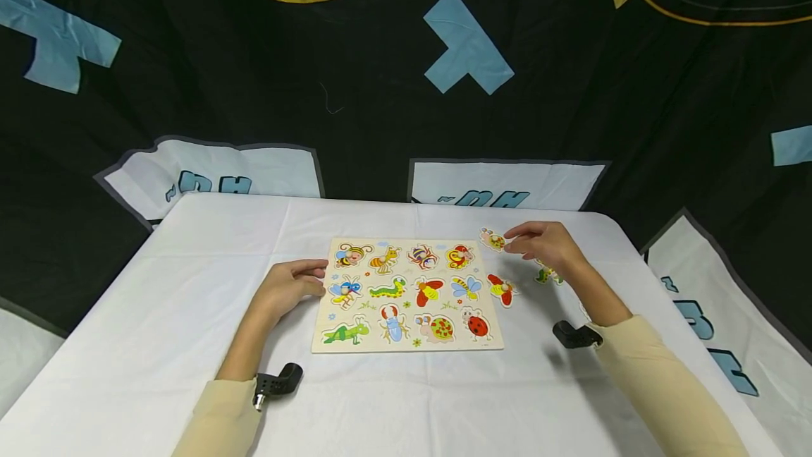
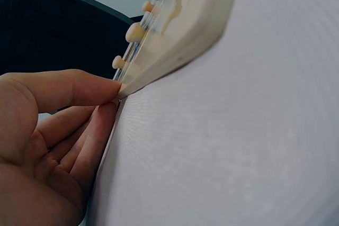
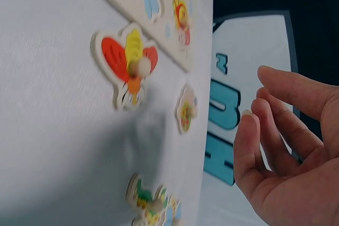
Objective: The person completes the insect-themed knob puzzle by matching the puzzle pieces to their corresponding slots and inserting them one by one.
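A wooden peg puzzle board (image 1: 406, 345) with colourful insect pictures lies flat on the white table. At its left edge my left hand (image 1: 283, 295) rests with thumb and fingertips touching the side; its fingers (image 2: 87, 141) are slightly bent in the left wrist view. Over the table beyond the board's right side, my right hand (image 1: 542, 242) hovers with loosely bent fingers and nothing between them. Close to its fingertips in the head view is a snail piece (image 1: 493, 240); the right wrist view shows this snail piece (image 3: 184, 110) apart from the hand, on the table.
A red-winged insect piece (image 1: 501, 290) with a round knob lies just right of the board. Below the right hand is a green piece (image 1: 545, 273), partly hidden by the wrist. Small wooden knobs (image 2: 135, 33) stand up from the board. A black cloth (image 1: 355, 125) hangs behind the table.
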A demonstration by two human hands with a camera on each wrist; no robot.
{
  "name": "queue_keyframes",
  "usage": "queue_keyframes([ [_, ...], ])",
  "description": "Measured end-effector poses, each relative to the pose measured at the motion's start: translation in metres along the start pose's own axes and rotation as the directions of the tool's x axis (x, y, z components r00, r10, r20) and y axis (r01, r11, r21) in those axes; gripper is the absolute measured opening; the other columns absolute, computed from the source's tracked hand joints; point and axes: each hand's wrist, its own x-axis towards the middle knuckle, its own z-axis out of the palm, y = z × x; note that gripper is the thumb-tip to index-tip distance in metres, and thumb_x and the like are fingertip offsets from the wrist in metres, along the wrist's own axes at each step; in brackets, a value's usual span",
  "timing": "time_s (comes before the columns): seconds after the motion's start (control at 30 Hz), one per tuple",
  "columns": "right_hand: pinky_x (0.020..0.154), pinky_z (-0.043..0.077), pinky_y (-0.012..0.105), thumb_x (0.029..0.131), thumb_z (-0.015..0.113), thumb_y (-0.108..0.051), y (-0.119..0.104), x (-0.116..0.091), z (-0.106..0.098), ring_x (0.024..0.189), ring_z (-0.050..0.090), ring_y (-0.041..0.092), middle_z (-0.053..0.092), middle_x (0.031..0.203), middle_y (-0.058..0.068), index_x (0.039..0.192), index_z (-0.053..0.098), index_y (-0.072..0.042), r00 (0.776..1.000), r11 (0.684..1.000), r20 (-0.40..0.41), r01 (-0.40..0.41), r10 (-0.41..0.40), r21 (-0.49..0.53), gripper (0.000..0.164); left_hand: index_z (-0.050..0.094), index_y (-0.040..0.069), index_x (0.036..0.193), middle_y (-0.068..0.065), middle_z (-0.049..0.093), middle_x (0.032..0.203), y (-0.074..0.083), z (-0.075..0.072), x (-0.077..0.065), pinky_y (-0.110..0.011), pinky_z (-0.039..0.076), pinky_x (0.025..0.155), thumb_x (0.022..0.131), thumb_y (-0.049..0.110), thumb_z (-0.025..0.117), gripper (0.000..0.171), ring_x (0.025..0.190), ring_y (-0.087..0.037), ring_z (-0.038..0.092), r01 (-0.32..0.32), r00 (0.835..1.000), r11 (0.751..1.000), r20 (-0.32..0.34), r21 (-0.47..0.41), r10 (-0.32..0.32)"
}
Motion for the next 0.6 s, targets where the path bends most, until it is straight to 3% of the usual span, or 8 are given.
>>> queue_keyframes([
  [0.6,0.107,0.047,0.049,0.096,0.068,-0.027,0.038,-0.006,-0.03,0.122,0.061,0.037,0.063,0.136,0.02,0.134,0.062,0.0,0.998,0.998,0.001,-0.057,0.057,-0.013,0.048,0.063,0.009,0.139,-0.014,0.068,0.126,0.0,0.0,0.0,-0.044,0.041,0.103,0.08,0.008,0.075,0.06,0.106,-0.021,0.067,0.0,1.0,1.0,0.006,0.0,0.0],
])
